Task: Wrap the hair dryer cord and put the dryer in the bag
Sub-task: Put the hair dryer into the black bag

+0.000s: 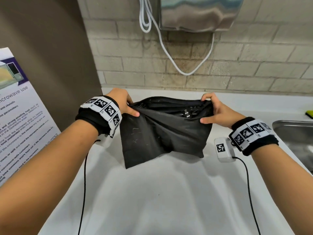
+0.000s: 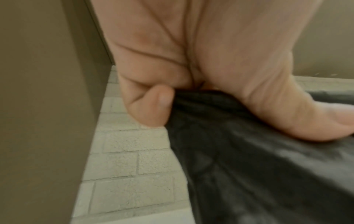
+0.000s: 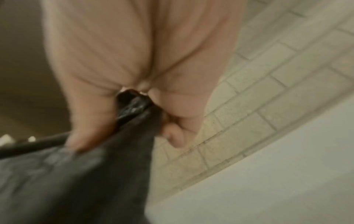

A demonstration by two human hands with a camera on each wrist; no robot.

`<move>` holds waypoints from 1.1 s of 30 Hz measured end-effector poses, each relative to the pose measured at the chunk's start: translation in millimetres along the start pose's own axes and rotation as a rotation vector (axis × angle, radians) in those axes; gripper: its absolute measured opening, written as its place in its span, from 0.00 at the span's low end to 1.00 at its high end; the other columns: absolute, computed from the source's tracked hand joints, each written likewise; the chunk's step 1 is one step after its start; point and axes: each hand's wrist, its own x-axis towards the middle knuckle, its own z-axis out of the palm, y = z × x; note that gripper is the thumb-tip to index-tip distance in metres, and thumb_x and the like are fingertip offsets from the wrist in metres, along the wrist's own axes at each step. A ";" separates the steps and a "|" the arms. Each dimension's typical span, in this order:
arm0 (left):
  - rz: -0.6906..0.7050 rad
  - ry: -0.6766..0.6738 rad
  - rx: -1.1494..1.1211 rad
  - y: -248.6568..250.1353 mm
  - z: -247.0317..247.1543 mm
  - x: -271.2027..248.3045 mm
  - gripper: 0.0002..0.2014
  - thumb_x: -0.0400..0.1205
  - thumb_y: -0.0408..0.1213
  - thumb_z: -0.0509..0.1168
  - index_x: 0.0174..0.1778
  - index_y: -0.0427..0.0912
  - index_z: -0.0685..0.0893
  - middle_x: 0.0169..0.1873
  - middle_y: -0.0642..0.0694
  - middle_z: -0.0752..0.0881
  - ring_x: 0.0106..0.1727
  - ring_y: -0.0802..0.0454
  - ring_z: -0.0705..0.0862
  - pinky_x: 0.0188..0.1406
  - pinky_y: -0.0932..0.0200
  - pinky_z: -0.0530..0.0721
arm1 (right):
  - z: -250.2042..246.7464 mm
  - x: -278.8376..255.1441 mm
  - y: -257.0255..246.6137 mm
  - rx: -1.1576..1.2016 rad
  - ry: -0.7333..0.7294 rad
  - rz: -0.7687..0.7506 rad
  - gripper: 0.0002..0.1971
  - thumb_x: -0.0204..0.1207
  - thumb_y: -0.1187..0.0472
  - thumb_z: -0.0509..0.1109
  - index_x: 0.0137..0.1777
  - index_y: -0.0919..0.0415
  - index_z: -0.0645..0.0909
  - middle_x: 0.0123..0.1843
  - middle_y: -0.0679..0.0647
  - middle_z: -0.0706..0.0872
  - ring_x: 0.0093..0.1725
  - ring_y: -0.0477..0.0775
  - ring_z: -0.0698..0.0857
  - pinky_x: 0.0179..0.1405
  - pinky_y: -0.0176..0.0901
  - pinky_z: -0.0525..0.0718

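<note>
Just in front of the tiled wall (image 1: 220, 68), the left hand (image 1: 124, 103) and right hand (image 1: 214, 109) each pinch an end of the black bag (image 1: 162, 133) mouth, stretching it apart (presumably to settle the load), with the dryer's plug (image 1: 186, 114) visible inside.

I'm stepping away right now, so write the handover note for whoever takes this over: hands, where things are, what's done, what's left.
Left hand: pinches the left end of the black bag's opening.
Right hand: pinches the right end; together they hold the mouth spread.
Bag: bottom rests on the white counter, near the back wall.
Inside: black contents with a plug's metal prongs showing through the mouth. It looks like the dryer with its cord, though the body itself is hard to make out.
Done: dryer apparently bagged.
Left: confirm the cord is fully tucked in; close the bag if required, then set it down.
</note>
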 end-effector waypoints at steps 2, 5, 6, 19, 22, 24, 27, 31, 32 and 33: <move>0.009 0.033 -0.072 -3.2 -1.2 -1.4 0.26 0.70 0.48 0.75 0.62 0.41 0.85 0.56 0.40 0.87 0.60 0.44 0.82 0.58 0.59 0.76 | -2.0 1.7 10.2 -0.216 0.067 -0.011 0.26 0.71 0.82 0.66 0.38 0.43 0.79 0.36 0.46 0.81 0.34 0.32 0.80 0.40 0.21 0.76; 0.027 0.066 -0.182 -6.3 -0.4 -2.1 0.23 0.71 0.43 0.75 0.62 0.42 0.85 0.56 0.39 0.87 0.60 0.45 0.82 0.58 0.63 0.74 | 1.4 0.1 13.5 -0.320 0.108 0.036 0.16 0.76 0.81 0.60 0.38 0.59 0.79 0.33 0.48 0.80 0.29 0.32 0.78 0.36 0.19 0.73; 0.037 0.075 -0.199 -6.0 0.5 -2.4 0.22 0.72 0.43 0.74 0.62 0.43 0.85 0.56 0.39 0.87 0.60 0.45 0.82 0.55 0.66 0.73 | 3.0 -0.2 13.7 -0.348 0.123 0.044 0.13 0.77 0.79 0.60 0.40 0.62 0.77 0.33 0.49 0.78 0.29 0.33 0.77 0.35 0.19 0.72; 0.195 0.235 -0.335 -14.1 11.0 -8.0 0.12 0.82 0.30 0.62 0.59 0.41 0.87 0.55 0.40 0.87 0.60 0.45 0.82 0.62 0.65 0.72 | 9.8 1.8 14.0 -0.640 0.142 -0.096 0.13 0.77 0.65 0.67 0.32 0.61 0.69 0.35 0.46 0.69 0.34 0.45 0.71 0.36 0.35 0.66; 0.191 0.278 -0.291 -18.7 15.6 -4.5 0.12 0.81 0.32 0.64 0.58 0.41 0.87 0.52 0.35 0.83 0.58 0.39 0.80 0.64 0.56 0.74 | 10.1 1.3 16.3 -0.596 0.270 -0.077 0.11 0.80 0.65 0.63 0.35 0.67 0.75 0.33 0.54 0.75 0.36 0.56 0.75 0.39 0.40 0.70; 0.179 0.282 -0.246 -17.6 14.6 -4.6 0.12 0.79 0.34 0.68 0.58 0.39 0.87 0.50 0.34 0.81 0.57 0.38 0.79 0.62 0.55 0.73 | 13.2 4.6 15.5 -0.564 0.372 -0.023 0.10 0.80 0.65 0.63 0.37 0.69 0.75 0.35 0.61 0.78 0.37 0.59 0.75 0.38 0.42 0.70; 0.183 0.276 -0.214 -13.7 6.9 -6.8 0.18 0.74 0.36 0.73 0.61 0.41 0.85 0.47 0.40 0.76 0.57 0.40 0.78 0.59 0.60 0.71 | 15.0 11.3 10.6 -0.410 0.518 0.018 0.13 0.79 0.68 0.63 0.34 0.61 0.66 0.39 0.62 0.78 0.38 0.57 0.75 0.34 0.38 0.66; 0.231 0.229 -0.096 -10.6 -0.2 -6.6 0.25 0.77 0.37 0.70 0.71 0.44 0.76 0.60 0.37 0.77 0.65 0.40 0.76 0.65 0.60 0.67 | 14.9 15.5 5.2 -0.327 0.495 0.015 0.05 0.81 0.71 0.56 0.48 0.62 0.65 0.35 0.53 0.72 0.40 0.54 0.71 0.41 0.38 0.66; 0.229 0.206 -0.052 -10.3 -0.4 -4.7 0.25 0.79 0.38 0.68 0.73 0.43 0.74 0.64 0.36 0.77 0.67 0.40 0.75 0.68 0.58 0.67 | 14.9 15.1 5.6 -0.315 0.469 0.002 0.05 0.81 0.71 0.55 0.49 0.61 0.65 0.34 0.50 0.70 0.38 0.53 0.71 0.41 0.41 0.67; 0.219 0.180 -0.008 -10.0 -0.6 -2.8 0.25 0.80 0.38 0.66 0.74 0.43 0.72 0.67 0.37 0.76 0.69 0.40 0.74 0.70 0.56 0.67 | 14.1 13.6 5.2 -0.303 0.442 -0.005 0.05 0.81 0.71 0.55 0.49 0.60 0.66 0.34 0.49 0.71 0.37 0.53 0.71 0.39 0.42 0.69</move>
